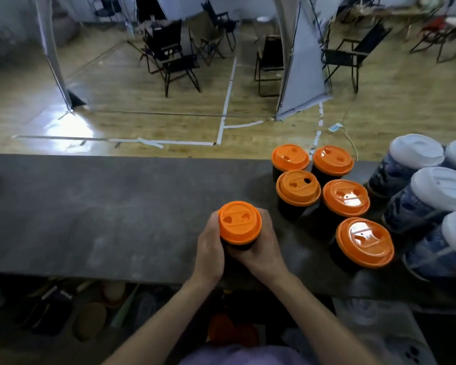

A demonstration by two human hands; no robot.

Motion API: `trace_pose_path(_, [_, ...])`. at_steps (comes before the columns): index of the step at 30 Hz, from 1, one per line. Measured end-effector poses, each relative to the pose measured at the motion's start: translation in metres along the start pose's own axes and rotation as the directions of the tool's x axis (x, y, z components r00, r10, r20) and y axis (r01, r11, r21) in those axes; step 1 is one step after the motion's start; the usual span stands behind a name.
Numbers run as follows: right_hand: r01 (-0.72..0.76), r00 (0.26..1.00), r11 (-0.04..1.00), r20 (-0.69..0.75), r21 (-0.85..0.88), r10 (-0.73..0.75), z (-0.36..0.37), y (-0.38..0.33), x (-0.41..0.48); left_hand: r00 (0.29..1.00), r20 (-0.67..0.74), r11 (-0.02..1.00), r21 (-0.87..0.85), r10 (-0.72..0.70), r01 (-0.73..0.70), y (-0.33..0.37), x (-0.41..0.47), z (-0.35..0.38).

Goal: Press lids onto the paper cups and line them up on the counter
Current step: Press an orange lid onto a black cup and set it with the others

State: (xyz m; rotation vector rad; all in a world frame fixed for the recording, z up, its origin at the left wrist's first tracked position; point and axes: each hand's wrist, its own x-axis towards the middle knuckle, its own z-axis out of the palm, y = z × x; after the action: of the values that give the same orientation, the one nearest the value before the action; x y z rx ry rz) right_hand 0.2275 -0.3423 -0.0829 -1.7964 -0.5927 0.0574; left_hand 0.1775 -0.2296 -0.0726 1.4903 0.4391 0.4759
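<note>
Gripping a dark paper cup [238, 246] from both sides, the left hand [210, 250] and right hand [261, 250] are curling their fingers round its wall at lower centre of the frame, over the grey bench [90, 206]. The cup's long axis is standing about upright, its orange lid [239, 222] facing up. Whether its base is touching the bench is hidden. Five orange-lidded cups [298, 188] are clustering to the right, beside white-lidded blue cups [440, 188].

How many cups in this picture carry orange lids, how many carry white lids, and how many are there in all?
Orange-lidded cups: 6, counting the held cup
White-lidded cups: 4
Total: 10
</note>
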Motion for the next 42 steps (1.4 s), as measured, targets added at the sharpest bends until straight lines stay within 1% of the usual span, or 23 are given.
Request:
trace_pose_path(2, [-0.012,1.000,1.000,-0.016,0.008,0.012,-0.001,0.000,0.000,1.000,0.019,1.000,-0.012,-0.021,0.021,0.005,0.008,-0.004])
trace_pose_path(5, [-0.025,0.998,0.999,0.052,0.027,0.023,-0.004,-0.001,-0.001,0.994,0.048,0.995,-0.024,-0.100,0.101,0.015,0.018,-0.003])
trace_pose_path(7, [-0.024,0.997,0.999,0.068,0.034,0.021,-0.002,0.001,0.000,0.995,-0.001,0.995,0.007,-0.098,0.098,0.018,0.014,0.002])
trace_pose_path(8, [-0.027,0.998,0.999,0.058,0.039,0.024,0.000,0.001,-0.001,0.996,-0.028,0.997,0.003,-0.081,0.081,0.014,0.010,0.003])
trace_pose_path(10, [-0.059,0.998,0.998,0.021,0.032,0.058,0.003,0.001,-0.001,0.994,-0.043,0.994,-0.040,-0.102,0.100,0.011,0.006,0.001])
trace_pose_path(13, [-0.094,0.996,0.995,0.012,0.032,0.093,-0.001,0.000,0.000,0.979,0.068,0.974,-0.110,-0.193,0.199,0.015,0.012,-0.008])
trace_pose_path(14, [-0.089,0.996,0.996,0.028,0.031,0.088,-0.002,0.001,0.000,0.973,0.108,0.972,-0.092,-0.206,0.216,0.017,0.016,-0.010])
trace_pose_path(15, [-0.081,0.995,0.996,0.053,0.026,0.079,-0.003,0.002,0.001,0.972,0.132,0.977,-0.059,-0.194,0.203,0.017,0.017,-0.010])
trace_pose_path(17, [-0.064,0.995,0.998,0.084,0.016,0.063,-0.001,0.000,0.001,0.986,0.078,0.989,-0.011,-0.147,0.148,0.015,0.017,-0.010])
trace_pose_path(19, [-0.068,0.995,0.998,0.074,0.010,0.067,0.002,-0.002,0.001,0.992,0.023,0.993,0.005,-0.122,0.122,0.010,0.015,-0.009])
trace_pose_path(20, [-0.077,0.995,0.997,0.057,0.003,0.077,0.003,-0.003,0.000,0.992,0.019,0.992,0.004,-0.126,0.126,0.007,0.015,-0.009])
trace_pose_path(22, [-0.081,0.996,0.997,0.020,0.001,0.081,0.002,-0.003,0.001,0.982,0.041,0.982,-0.030,-0.184,0.186,0.009,0.021,-0.009])
trace_pose_path(24, [-0.067,0.997,0.998,0.028,0.006,0.066,-0.001,-0.002,0.002,0.969,0.079,0.972,-0.017,-0.233,0.235,0.018,0.027,-0.007])
trace_pose_path(25, [-0.062,0.997,0.998,0.038,0.008,0.061,-0.001,-0.001,0.002,0.971,0.080,0.974,-0.008,-0.227,0.228,0.018,0.028,-0.005])
trace_pose_path(27, [-0.054,0.997,0.998,0.046,0.013,0.054,0.000,-0.001,0.002,0.979,0.009,0.979,-0.009,-0.202,0.202,0.012,0.026,-0.004])
trace_pose_path(29, [-0.060,0.997,0.998,0.044,0.014,0.059,0.002,-0.002,0.001,0.985,-0.013,0.984,0.035,-0.173,0.173,0.013,0.020,-0.002])
trace_pose_path(31, [-0.079,0.997,0.997,0.021,0.014,0.078,0.002,-0.003,0.000,0.987,0.009,0.986,0.045,-0.160,0.159,0.013,0.019,-0.004])
trace_pose_path(33, [-0.081,0.997,0.997,0.004,0.013,0.081,0.000,-0.002,0.001,0.979,0.082,0.982,0.046,-0.186,0.183,0.016,0.024,-0.008])
trace_pose_path(35, [-0.067,0.997,0.998,0.032,0.006,0.067,-0.001,-0.001,0.002,0.963,0.141,0.973,0.032,-0.229,0.227,0.017,0.029,-0.012])
trace_pose_path(36, [-0.059,0.997,0.998,0.045,0.005,0.059,-0.001,-0.001,0.002,0.959,0.146,0.970,0.019,-0.242,0.242,0.016,0.029,-0.012])
trace_pose_path(37, [-0.052,0.997,0.999,0.055,0.004,0.052,0.000,-0.001,0.002,0.961,0.127,0.969,0.002,-0.247,0.249,0.014,0.028,-0.012])
trace_pose_path(40, [-0.051,0.997,0.999,0.055,0.002,0.051,0.004,-0.003,0.001,0.977,-0.008,0.977,-0.007,-0.215,0.215,0.014,0.022,-0.006])
trace_pose_path(42, [-0.068,0.997,0.998,0.025,-0.002,0.068,0.004,-0.005,0.000,0.975,-0.038,0.976,-0.005,-0.218,0.218,0.015,0.020,-0.006])
